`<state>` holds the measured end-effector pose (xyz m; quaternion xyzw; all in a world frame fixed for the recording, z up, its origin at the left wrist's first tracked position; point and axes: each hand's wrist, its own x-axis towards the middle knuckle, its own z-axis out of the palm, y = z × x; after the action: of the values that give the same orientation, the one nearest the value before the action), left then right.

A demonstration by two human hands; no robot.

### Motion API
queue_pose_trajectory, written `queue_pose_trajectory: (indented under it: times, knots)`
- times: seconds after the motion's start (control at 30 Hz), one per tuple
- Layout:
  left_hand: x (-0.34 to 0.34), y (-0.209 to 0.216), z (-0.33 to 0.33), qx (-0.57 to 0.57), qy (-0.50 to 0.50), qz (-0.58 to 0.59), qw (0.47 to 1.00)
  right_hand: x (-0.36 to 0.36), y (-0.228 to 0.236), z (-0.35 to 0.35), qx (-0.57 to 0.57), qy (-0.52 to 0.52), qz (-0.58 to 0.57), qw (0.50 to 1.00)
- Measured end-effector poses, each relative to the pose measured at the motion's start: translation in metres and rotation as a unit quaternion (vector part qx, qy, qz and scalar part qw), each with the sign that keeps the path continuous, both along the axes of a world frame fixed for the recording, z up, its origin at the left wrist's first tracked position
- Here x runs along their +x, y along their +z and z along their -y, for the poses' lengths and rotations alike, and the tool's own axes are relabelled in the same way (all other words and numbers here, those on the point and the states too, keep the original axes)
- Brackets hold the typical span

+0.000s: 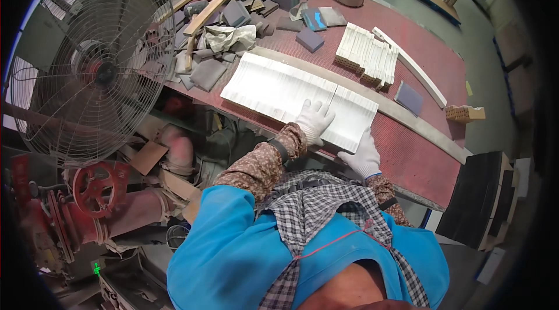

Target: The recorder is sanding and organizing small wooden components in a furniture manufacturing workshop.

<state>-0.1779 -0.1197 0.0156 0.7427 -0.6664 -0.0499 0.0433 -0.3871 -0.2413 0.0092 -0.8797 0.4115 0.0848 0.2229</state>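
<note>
A long row of white grooved strips [279, 85], set side by side, lies along the near side of the red table [419, 152]. A narrow gap splits off a shorter section [349, 117] at its right end. My left hand [314, 122], in a white knit glove, lies over the row near this gap, fingers spread on the strips. At the right end, my gloved right hand [363, 157] wraps round the near corner of the shorter section. Its fingers run up the end face and its thumb sits by the near edge; the fingertips are partly hidden.
Behind the row runs a pale rail [419, 127]. Beyond it stand stacked white-topped strips [367, 56], a long white bar [410, 68] and a grey-purple block [409, 98]. Sanding blocks and scraps [236, 13] heap at the far left. A large caged fan [99, 68] stands left.
</note>
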Motion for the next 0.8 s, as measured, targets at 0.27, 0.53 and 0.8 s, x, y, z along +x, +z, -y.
queue_pose_trajectory:
  times: [0.27, 0.53, 0.8]
  knots:
    - [0.006, -0.018, -0.005, -0.025, 0.003, -0.057, 0.998, -0.014, -0.032, 0.066, 0.170, -0.147, 0.166, 0.960]
    - [0.000, -0.045, -0.006, -0.073, 0.041, -0.036, 0.996, 0.030, -0.053, 0.063, 0.090, -0.120, 0.073, 0.986]
    - [-0.013, -0.031, -0.014, -0.044, 0.045, -0.040, 0.997, 0.009, -0.111, 0.129, -0.132, 0.259, -0.020, 0.957]
